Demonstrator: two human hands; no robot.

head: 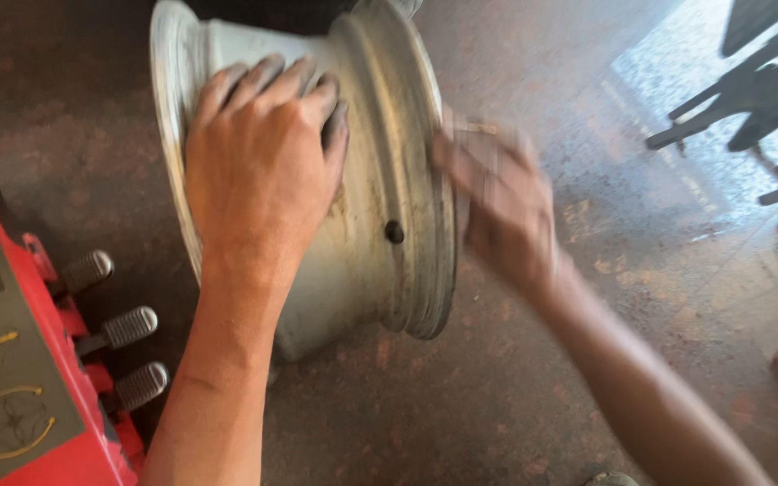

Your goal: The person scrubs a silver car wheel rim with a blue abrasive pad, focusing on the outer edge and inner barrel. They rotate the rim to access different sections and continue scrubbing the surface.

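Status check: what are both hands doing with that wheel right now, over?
Left hand flat on bare wheel rim, fingers draped over the barrel. Right hand blurred at the rim's outer edge. Red machine with pedals close at left.

your wheel rim (380, 162): dull silver-grey, smudged, one dark valve hole (394, 232) | your left hand (258, 157): fingertips blackened | machine (20, 378): red, grey panel with yellow symbols | pedals (123, 328): ribbed grey metal | floor (515, 396): mottled reddish-brown

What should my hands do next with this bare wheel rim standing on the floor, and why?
Probably steady the right hand against the outer flange. The left hand lies flat on the barrel of the wheel rim, which stands on edge by the red machine, while the right is blurred beside the flange.
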